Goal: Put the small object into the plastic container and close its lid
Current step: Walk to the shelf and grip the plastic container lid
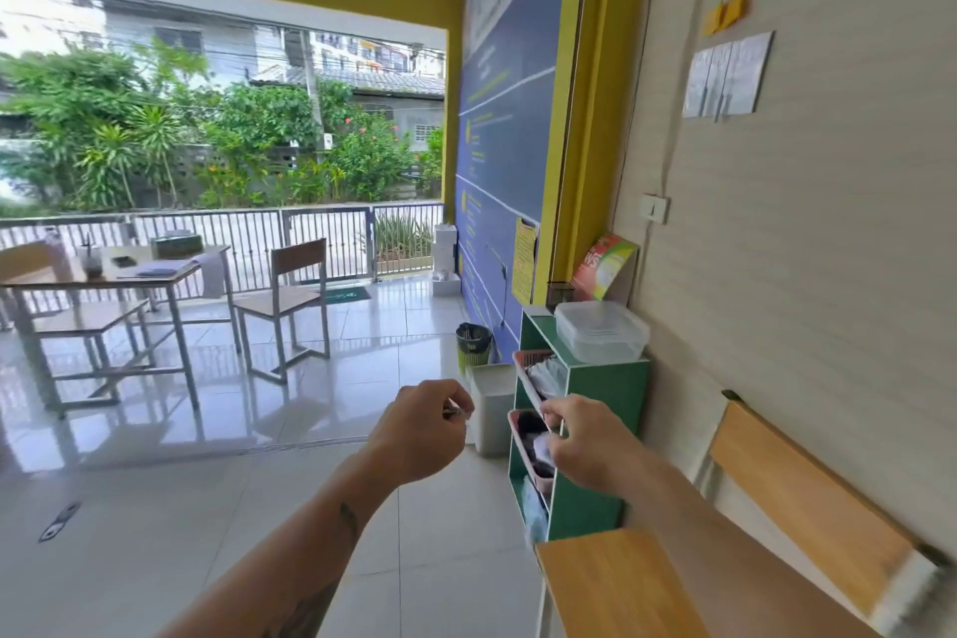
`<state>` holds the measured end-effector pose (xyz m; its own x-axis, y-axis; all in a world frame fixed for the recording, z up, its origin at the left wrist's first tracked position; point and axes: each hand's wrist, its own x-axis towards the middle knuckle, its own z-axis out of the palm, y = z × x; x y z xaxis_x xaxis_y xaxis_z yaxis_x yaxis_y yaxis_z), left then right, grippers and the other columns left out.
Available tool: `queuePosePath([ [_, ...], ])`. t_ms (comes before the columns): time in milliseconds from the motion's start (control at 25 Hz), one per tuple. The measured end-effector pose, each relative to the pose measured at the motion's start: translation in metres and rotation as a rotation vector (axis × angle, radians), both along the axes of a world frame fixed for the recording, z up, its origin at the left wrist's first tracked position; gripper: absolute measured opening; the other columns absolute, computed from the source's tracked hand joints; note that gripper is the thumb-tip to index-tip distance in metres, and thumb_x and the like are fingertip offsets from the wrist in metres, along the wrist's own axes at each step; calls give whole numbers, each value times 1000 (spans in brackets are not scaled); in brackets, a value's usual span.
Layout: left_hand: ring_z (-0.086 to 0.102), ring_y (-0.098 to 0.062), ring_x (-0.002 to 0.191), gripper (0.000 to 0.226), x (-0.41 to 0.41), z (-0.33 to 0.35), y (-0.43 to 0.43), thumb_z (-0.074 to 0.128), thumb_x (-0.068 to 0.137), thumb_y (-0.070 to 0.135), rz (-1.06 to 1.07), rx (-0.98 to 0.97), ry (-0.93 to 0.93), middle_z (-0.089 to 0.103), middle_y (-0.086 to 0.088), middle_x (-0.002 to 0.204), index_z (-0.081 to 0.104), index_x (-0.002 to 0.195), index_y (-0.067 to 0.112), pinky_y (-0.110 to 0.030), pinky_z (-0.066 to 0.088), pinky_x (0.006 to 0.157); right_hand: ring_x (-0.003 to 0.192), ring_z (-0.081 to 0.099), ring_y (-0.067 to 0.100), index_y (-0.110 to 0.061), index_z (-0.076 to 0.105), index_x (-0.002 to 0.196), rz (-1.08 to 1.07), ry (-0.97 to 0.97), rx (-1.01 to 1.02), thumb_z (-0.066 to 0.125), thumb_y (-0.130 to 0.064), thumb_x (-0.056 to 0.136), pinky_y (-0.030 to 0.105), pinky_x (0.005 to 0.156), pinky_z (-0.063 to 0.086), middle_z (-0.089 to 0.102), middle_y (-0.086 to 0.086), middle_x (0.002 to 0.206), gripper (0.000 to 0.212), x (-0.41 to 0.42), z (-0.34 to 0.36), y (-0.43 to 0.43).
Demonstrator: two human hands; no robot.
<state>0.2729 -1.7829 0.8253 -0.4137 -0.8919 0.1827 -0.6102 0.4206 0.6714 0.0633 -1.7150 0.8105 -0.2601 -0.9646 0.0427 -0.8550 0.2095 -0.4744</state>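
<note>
Carrying a small thin metallic object (454,411) pinched in the left hand (424,427), right hand (580,446) curled, seemingly empty; next, judging, open the lidded clear plastic container (600,331) at frame right.

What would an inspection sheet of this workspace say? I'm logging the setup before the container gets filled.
Surface: green shelf unit's top, against the wall.
Job's things: clear plastic container on it, lid on; small thin object, blurred.
Clutter: pink baskets of cloth; dark cup; red-green packet.
Grippers: left hand pinches the object; right hand at a basket rim.
Cables: white cord below a wall switch.
Surroundings: wooden chair, white bin, tiled floor.
</note>
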Motion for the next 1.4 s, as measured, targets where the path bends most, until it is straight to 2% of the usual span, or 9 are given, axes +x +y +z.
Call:
queuePosePath([
  [80,67,-14,82,28,-4,5,-48,47,83,15,-14,6,13,68,7,87,71,90,27,-28,55,70,95,59,24,-19,65,107,10,-35,-4,48,-17,80,36,85,50,65,3,102,32,-1,2,-48],
  [160,68,-14,80,28,-15,5,-98,46,83,15,-25,3,17,69,6,88,71,89,28,-26,55,66,104,58,21,-17,61,126,-2,-48,-12,47,-19,82,31,89,45,64,8,122,46,-10,0,-99],
  [400,68,-16,87,26,-93,0,-244,49,83,15,-66,24,67,72,4,91,73,83,25,-15,49,59,123,54,24,-14,56,136,-22,-34,-89,46,-18,86,34,102,43,60,7,134,51,-86,-4,-249],
  [520,64,-14,70,26,-149,5,-313,50,83,11,-89,111,116,71,3,84,73,80,22,-14,43,47,129,51,23,-13,51,141,-62,-49,-81,48,-21,87,34,106,40,55,7,142,54,-140,3,-314],
  [600,56,-13,60,24,-186,8,-353,51,83,8,-111,195,171,67,1,76,71,77,20,-18,43,51,131,49,23,-14,49,142,-93,-44,-67,49,-24,85,36,108,40,52,7,145,58,-174,4,-350],
  [720,54,-18,60,25,-237,8,-403,51,82,2,-138,307,224,63,-5,76,68,77,19,-24,44,57,133,48,22,-16,49,142,-130,-36,-36,49,-24,87,38,110,39,51,5,147,56,-211,0,-390],
  [960,53,-17,53,25,-343,-24,-514,44,85,-6,-205,545,347,62,-9,71,61,81,12,-21,41,47,133,46,18,-17,49,142,-251,16,-22,50,-23,89,32,110,36,50,1,147,53,-270,-36,-465],
  [1200,62,-18,69,29,-421,-93,-629,50,80,-12,-350,616,287,70,-5,73,69,79,11,-22,46,57,135,41,25,-17,46,143,-443,49,52,51,-29,88,40,110,37,47,5,147,56,-313,-66,-551],
  [1400,57,-22,60,23,-469,-136,-695,58,79,-5,-504,661,119,67,-9,69,71,80,13,-33,49,63,134,36,29,-20,42,144,-610,71,227,51,-32,88,47,109,36,42,5,147,58,-331,-91,-597],
])
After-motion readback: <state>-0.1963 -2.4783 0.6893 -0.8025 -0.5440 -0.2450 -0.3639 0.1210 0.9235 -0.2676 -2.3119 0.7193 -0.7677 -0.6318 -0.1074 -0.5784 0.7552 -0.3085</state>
